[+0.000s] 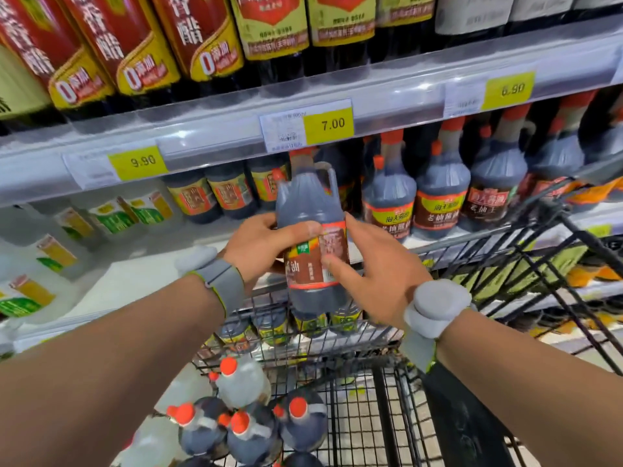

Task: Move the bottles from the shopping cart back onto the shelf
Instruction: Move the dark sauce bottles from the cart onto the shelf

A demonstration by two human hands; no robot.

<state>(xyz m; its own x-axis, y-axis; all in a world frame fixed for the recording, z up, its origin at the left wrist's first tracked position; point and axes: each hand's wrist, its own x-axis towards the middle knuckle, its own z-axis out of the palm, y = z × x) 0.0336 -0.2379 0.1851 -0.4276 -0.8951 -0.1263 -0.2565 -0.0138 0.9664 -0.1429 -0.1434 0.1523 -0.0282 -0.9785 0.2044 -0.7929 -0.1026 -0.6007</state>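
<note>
Supermarket shelving point(209, 129) fills the background, with three yellow price tags point(328, 124) seen on its rail. One dark bottle point(312, 230) is held upright above the shopping cart point(371, 399), clasped by the left hand point(259, 247) and the right hand point(367, 281). Four orange-capped dark bottles point(296, 423) are counted in the cart; clear ones beside them are cut off and blurred.

Single head-worn view, wide-angle, facing forward and down; close over the cart point(354, 358), shelf point(209, 129) near ahead.
</note>
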